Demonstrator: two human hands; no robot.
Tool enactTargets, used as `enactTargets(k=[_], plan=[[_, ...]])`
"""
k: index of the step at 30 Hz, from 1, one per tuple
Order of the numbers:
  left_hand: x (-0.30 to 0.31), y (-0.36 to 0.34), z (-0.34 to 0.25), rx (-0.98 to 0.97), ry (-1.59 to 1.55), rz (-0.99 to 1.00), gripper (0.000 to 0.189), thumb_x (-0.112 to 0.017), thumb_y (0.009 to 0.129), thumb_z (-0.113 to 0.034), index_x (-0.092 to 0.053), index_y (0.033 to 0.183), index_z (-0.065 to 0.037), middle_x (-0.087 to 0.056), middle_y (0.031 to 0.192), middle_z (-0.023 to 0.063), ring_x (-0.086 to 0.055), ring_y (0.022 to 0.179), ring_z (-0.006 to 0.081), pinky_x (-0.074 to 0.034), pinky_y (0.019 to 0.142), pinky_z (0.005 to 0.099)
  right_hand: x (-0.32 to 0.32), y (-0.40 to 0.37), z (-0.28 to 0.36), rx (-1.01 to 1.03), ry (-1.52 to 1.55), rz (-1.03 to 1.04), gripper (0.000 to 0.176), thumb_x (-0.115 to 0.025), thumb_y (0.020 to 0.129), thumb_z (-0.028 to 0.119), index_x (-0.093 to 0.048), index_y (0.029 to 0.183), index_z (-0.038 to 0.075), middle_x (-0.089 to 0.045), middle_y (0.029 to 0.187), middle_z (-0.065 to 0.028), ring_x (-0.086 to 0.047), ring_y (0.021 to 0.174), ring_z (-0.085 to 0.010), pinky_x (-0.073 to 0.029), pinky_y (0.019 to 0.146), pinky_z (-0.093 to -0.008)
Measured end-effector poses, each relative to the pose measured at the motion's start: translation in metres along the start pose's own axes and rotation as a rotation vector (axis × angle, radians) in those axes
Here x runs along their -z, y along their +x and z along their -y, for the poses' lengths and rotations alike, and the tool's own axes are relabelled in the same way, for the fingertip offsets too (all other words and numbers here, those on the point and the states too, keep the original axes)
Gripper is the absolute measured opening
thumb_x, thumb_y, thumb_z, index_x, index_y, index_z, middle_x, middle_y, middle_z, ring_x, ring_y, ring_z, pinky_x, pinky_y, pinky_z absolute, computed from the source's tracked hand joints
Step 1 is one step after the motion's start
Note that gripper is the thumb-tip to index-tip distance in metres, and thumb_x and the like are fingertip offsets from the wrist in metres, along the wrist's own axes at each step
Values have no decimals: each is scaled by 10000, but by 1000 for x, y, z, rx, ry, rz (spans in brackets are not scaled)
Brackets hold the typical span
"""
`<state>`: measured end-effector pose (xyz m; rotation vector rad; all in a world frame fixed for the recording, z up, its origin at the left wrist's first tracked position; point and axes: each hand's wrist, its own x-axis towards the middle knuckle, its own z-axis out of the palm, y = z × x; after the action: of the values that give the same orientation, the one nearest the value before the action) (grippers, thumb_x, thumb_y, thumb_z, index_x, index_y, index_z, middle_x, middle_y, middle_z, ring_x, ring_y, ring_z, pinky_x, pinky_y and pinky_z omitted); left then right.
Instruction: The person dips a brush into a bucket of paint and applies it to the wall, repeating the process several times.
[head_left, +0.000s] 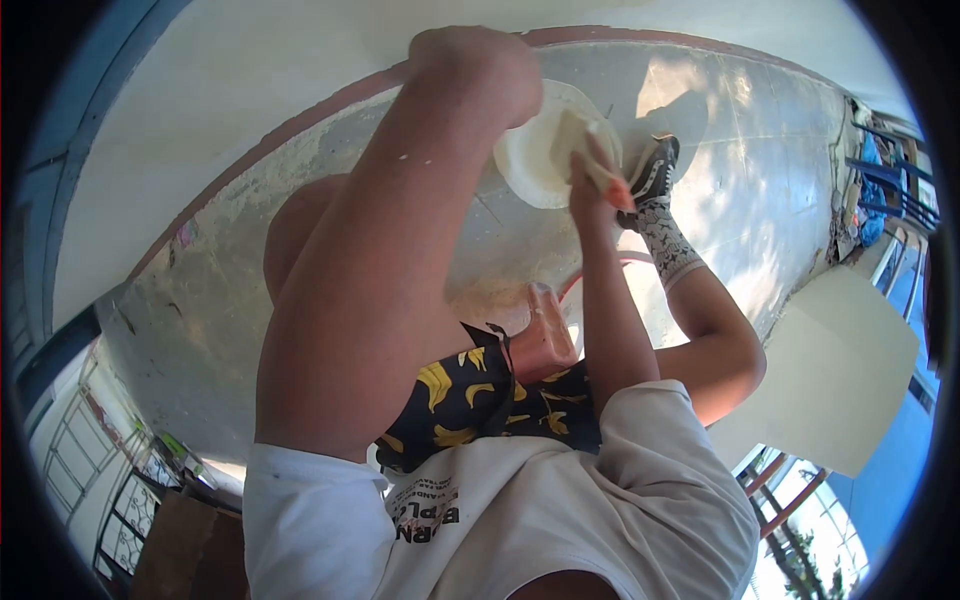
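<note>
A round, cream-white shallow piece like a dish or lid (535, 165) is out in front of me, over the floor. My left hand (480, 70) is curled at its upper left edge, blurred, with the fingers turned away from view. My right hand (592, 185) is closed around a pale, cloth-like piece with an orange-red end (617, 192), overlapping the right part of the round piece. A patterned sock and a dark shoe (655, 180) are just beyond my right hand.
A reddish-brown smooth block (543, 335) lies at my lap, over banana-print shorts (470, 400). Part of a red-rimmed round thing (635, 257) shows below my right forearm. The grey concrete floor (770, 180) meets a pale wall (270, 70). Blue chairs (885, 180) stand far right.
</note>
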<state>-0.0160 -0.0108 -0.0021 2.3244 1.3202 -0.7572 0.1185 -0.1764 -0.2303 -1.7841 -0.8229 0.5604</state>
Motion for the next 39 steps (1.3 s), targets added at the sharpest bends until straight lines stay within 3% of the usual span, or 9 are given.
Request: enactTargets(k=[4,9,12,14,18,26,31,33,39], plan=[[4,-6,-8,58,-7,18,611,-636,797,-374,-470,1326,-115,-604,1196,119,-587,1084,274,-466,926,390,-7,0,-14,94,-137,-41,292,-651,806,84,-654,1092,29,-672,1014,-175,-665,903,-241,-500,805,-312],[-1,-6,-4,40,35,-31,480,-577,831,-296,-504,1267,-108,-644,1122,83,-622,1023,246,-503,855,387,9,-14,-30,167,-78,-76,352,-656,812,99,-618,1152,11,-663,1006,-145,-638,890,-187,-487,815,-292],[7,-9,-10,58,33,-7,588,-621,815,-347,-450,1327,-112,-620,1164,107,-597,1064,271,-479,900,391,21,-1,-32,-124,91,-81,400,-648,813,84,-580,1199,5,-639,1053,-138,-636,902,-212,-505,808,-311],[2,-11,-13,60,23,16,641,-647,800,-361,-433,1351,-112,-604,1191,130,-580,1090,291,-456,939,390,39,3,-23,-461,631,-166,446,-646,798,48,-547,1230,3,-618,1070,-104,-625,883,-190,-534,769,-337],[4,-7,-23,-12,64,-15,591,-611,827,-364,-442,1336,-115,-640,1127,77,-610,1038,250,-492,885,388,53,11,-42,-543,1077,-156,485,-582,828,9,-467,1299,0,-575,1173,-140,-591,1031,-222,-527,834,-382],[13,-10,-38,-33,29,-66,594,-656,801,-332,-467,1309,-90,-594,1182,145,-578,1069,309,-459,917,397,53,18,-19,-520,1254,-235,554,-521,826,-48,-350,1352,-55,-450,1332,-185,-446,1242,-295,-328,1079,-417],[-1,-32,-58,-323,0,-203,559,-692,756,-255,-501,1235,-40,-598,1107,160,-581,1013,315,-459,874,394,33,99,8,-364,1190,-450,524,-560,833,-22,-406,1334,2,-523,1232,-164,-540,1124,-283,-490,923,-405],[-2,-35,-64,-330,4,-149,559,-697,750,-249,-503,1228,-36,-594,1077,160,-583,989,311,-458,858,394,16,139,3,-267,998,-581,502,-597,840,4,-428,1312,2,-552,1175,-149,-595,1008,-239,-567,722,-343],[1,-24,-70,-312,21,-64,576,-718,731,-244,-506,1225,-34,-578,1037,145,-583,932,300,-454,819,386,-25,215,-15,-154,991,-607,482,-611,828,16,-447,1276,-52,-565,1120,-180,-602,968,-225,-563,686,-326]])
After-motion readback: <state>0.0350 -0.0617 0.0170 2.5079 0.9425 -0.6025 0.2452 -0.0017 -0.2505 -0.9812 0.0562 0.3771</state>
